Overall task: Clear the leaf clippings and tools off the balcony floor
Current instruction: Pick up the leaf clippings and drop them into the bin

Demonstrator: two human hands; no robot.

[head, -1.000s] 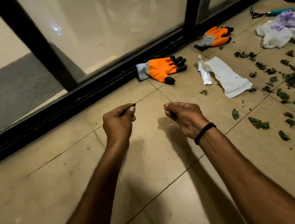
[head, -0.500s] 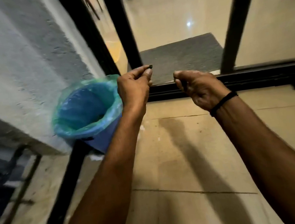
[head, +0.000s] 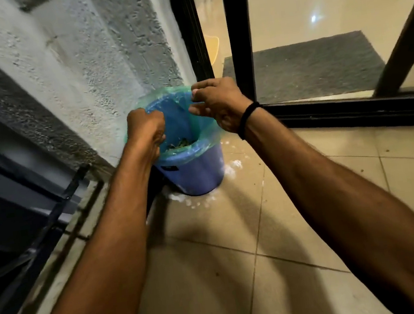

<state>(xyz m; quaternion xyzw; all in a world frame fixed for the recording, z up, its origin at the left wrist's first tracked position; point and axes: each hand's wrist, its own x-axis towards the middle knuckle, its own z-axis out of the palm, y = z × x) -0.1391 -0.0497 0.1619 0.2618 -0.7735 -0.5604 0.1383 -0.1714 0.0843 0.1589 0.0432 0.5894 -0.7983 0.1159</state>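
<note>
Bin (head: 195, 174) stands upright, mouth up, leaf clippings (head: 178, 144) inside.

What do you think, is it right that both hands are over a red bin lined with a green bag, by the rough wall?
Not quite: the bin is blue, not red. The head view shows the left hand and right hand over a blue bin lined with a green bag, by the rough wall.
</note>
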